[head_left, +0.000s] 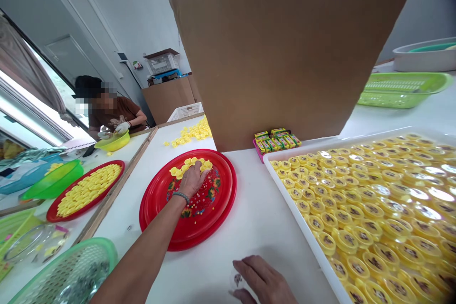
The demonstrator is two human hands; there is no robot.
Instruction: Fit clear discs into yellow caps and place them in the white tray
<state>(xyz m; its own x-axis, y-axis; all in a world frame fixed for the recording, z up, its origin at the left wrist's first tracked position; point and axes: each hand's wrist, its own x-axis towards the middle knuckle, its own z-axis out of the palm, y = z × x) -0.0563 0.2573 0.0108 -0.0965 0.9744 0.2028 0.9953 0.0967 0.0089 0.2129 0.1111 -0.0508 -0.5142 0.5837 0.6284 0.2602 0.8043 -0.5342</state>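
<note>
My left hand point(192, 183) reaches over the red tray point(156, 218), thumb apart from the fingers, its fingertips down among small yellow cup-like pieces point(186, 164). Part of the fingertips is hidden, and I see nothing gripped in them. At the near edge of the table my right hand point(265, 282) has a small clear round disc point(237, 279) with a dark printed picture between thumb and forefinger. Right of it stands a white tray point(299, 228) filled with rows of yellow round pieces point(347, 242) that have pictures on their tops.
A big cardboard sheet point(278, 52) stands behind the red tray, with small yellow-green boxes point(276, 142) at its foot. More yellow pieces point(192, 132) lie farther back. Left are a green basket point(103, 251) and another red tray point(123, 167). A co-worker point(119, 109) sits beyond.
</note>
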